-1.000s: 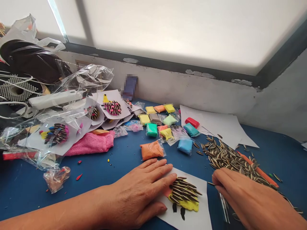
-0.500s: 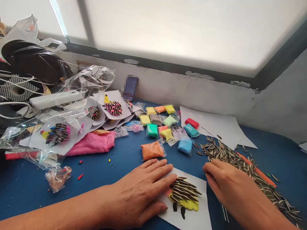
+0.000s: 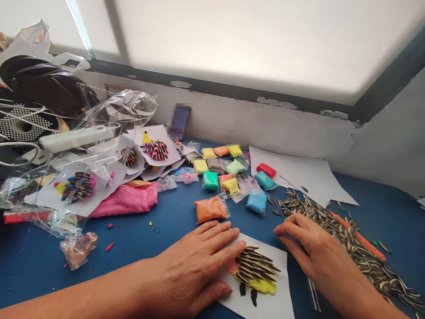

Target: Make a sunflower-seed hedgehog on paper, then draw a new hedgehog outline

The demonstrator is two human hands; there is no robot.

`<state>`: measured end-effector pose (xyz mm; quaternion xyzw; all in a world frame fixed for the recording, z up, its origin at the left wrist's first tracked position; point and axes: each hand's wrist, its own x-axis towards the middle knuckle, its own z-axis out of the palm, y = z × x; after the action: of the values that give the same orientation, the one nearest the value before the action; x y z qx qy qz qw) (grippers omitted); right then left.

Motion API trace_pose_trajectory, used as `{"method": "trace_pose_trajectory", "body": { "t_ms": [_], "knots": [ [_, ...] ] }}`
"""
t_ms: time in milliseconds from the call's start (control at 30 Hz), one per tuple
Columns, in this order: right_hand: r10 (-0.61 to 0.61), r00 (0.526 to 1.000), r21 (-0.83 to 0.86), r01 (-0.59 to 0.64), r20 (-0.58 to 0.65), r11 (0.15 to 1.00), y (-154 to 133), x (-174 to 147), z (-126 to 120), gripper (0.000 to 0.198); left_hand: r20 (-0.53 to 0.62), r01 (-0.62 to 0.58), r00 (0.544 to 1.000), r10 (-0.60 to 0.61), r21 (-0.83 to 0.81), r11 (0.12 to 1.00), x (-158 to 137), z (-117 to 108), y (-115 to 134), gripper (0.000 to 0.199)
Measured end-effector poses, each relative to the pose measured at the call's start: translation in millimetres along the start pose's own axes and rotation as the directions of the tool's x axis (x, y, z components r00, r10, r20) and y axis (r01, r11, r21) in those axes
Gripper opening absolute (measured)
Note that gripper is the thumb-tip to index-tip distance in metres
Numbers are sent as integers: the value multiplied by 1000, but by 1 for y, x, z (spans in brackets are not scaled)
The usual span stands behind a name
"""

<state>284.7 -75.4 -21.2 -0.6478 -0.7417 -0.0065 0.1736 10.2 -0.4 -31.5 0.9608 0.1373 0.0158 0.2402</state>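
My left hand (image 3: pixel 195 266) lies flat with fingers stretched on a white sheet of paper (image 3: pixel 279 305), holding it to the table. Its fingertips touch the left side of a hedgehog figure (image 3: pixel 255 283) of yellow clay, with black feet and striped sunflower seeds stuck in as spines. The pinkish head end is partly covered by that hand. My right hand (image 3: pixel 315 248) hovers right of the paper, thumb and index finger pinched together; whatever they hold is too small or hidden to see. Beside and beneath it spreads a pile of loose sunflower seeds (image 3: pixel 368 254).
Beyond the paper lie an orange clay packet (image 3: pixel 211 209), a blue packet (image 3: pixel 256 203) and several others. White sheets (image 3: pixel 299 173) rest at the back right. An orange stick (image 3: pixel 361 239) crosses the seeds. Finished hedgehogs (image 3: pixel 155 149), plastic bags and a pink towel (image 3: pixel 126 199) crowd the left.
My right hand has lifted off the seeds and shifted slightly left toward the paper, its fingers pinched. My left hand stays in place on the sheet.
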Motion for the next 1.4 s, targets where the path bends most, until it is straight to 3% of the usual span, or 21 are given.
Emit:
{"method": "trace_pose_trajectory", "body": {
  "t_ms": [200, 300, 500, 933, 1400],
  "knots": [
    [-110, 981, 55, 120, -159, 991, -18, -3, -12, 25, 0, 4, 1000, -4, 7, 1000, 1, -2, 0, 65],
    [-133, 985, 116, 146, -109, 983, -19, -7, -10, 25, -12, 7, 1000, -7, 0, 1000, 2, -2, 1, 65],
    [-17, 997, 209, 0, 80, 978, -14, -16, -5, 17, -42, 15, 999, -16, -25, 1000, 3, -2, 2, 63],
    [-13, 998, 312, -10, 69, 950, -16, -20, 10, 15, -57, 5, 998, -8, -62, 998, 2, -3, 1, 61],
    [-20, 972, 280, -47, 233, 959, -13, -21, 9, 23, -86, -4, 996, -5, -98, 995, 1, -1, 0, 61]
  ]
}}
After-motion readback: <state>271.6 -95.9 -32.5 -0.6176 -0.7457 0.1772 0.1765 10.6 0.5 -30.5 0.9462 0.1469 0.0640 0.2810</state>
